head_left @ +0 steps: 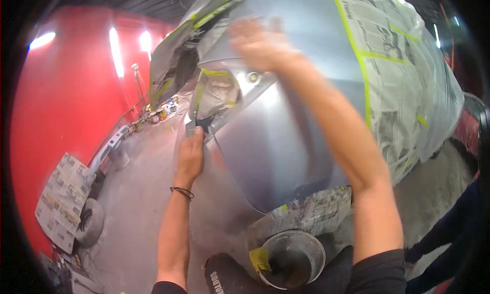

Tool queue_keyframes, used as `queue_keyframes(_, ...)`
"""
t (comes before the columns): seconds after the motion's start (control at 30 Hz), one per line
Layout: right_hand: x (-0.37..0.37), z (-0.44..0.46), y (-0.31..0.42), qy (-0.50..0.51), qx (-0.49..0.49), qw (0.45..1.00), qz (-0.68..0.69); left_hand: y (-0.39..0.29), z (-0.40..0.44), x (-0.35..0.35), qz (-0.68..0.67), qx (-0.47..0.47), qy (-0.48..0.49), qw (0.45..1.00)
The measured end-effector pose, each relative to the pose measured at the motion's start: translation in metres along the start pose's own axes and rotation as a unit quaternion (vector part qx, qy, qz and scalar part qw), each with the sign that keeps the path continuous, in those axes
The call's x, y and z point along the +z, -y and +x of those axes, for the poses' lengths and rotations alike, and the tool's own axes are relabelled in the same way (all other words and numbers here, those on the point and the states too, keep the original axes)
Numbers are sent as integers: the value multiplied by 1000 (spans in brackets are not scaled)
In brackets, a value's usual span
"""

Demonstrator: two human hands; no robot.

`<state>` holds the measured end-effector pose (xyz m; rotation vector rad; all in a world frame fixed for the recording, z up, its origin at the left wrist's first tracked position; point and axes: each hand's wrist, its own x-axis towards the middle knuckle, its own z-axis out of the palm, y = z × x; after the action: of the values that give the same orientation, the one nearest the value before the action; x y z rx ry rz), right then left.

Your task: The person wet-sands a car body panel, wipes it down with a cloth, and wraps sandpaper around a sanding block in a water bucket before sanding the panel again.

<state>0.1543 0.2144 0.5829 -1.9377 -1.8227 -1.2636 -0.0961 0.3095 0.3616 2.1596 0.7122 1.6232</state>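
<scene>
A silver-grey car body panel [270, 136] fills the middle of the view, its surface shiny in places. Over its upper part is my right hand [260, 44], blurred by motion, fingers apart; whether anything lies under the palm is hidden. My left hand [191, 153] is at the panel's left edge, thumb up, closed around the edge beside a dark gap. Masking paper with yellow-green tape [218, 90] covers an opening just above it. A small round fitting [253, 77] sits below my right hand.
Between my knees stands a bucket [319, 253] with a yellow-green cloth [260, 259] over its rim. Newspaper masking [388, 79] covers the car's right side. A tire [92, 222] and papered panel [64, 202] lean at left. Another person's dark-clothed legs [449, 227] are at right.
</scene>
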Motion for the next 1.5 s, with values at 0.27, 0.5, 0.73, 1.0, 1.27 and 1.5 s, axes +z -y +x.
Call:
queue_keyframes(0.27, 8, 28, 14, 1, -80, 996, -41, -15, -2, -5, -31, -32, 29, 999)
queue_keyframes(0.5, 14, 71, -19, -32, -1, 999, 1, -6, 0, -15, -30, -21, 73, 997)
queue_keyframes(0.73, -15, 41, 29, 41, -118, 992, 0, -2, 3, -17, 1, -46, 103, 994)
queue_keyframes(1.0, 5, 10, 59, 0, -172, 981, 94, -10, -2, -12, -17, -51, 74, 996)
queue_keyframes(1.27, 20, -60, -84, -36, 72, 994, 75, 2, -4, -8, -35, -25, 68, 997)
queue_keyframes(1.5, 31, -122, -41, -82, 105, 986, 102, -3, 0, -14, -14, -67, 102, 992)
